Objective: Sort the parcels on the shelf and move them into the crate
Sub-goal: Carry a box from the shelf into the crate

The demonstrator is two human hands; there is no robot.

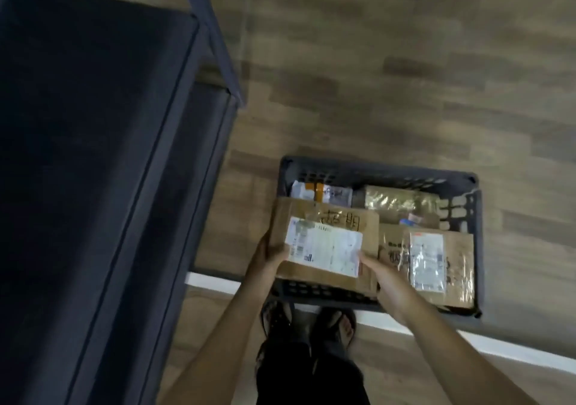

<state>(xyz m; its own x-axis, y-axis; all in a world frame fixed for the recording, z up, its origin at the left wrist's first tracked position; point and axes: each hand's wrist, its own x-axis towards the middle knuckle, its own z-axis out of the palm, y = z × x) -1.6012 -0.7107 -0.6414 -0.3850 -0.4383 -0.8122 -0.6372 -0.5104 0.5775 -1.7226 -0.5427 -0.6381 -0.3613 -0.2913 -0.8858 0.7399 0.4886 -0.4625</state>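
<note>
A dark plastic crate (377, 172) with slotted walls stands on the wooden floor. Over its left half I hold a brown cardboard parcel (339, 217) with a white shipping label on top. My left hand (268, 256) grips the parcel's left edge, thumb on top. My right hand (381, 275) grips its near right corner. Inside the crate lie another taped cardboard parcel (436, 258) at the right, a white and orange packet (321, 191) at the back left and a shiny gold packet (399, 200) at the back right.
A dark shelf unit (93, 155) with metal posts fills the left side. A white strip (498, 347) runs across the floor under the crate's near edge. My feet (308, 320) stand just in front of the crate.
</note>
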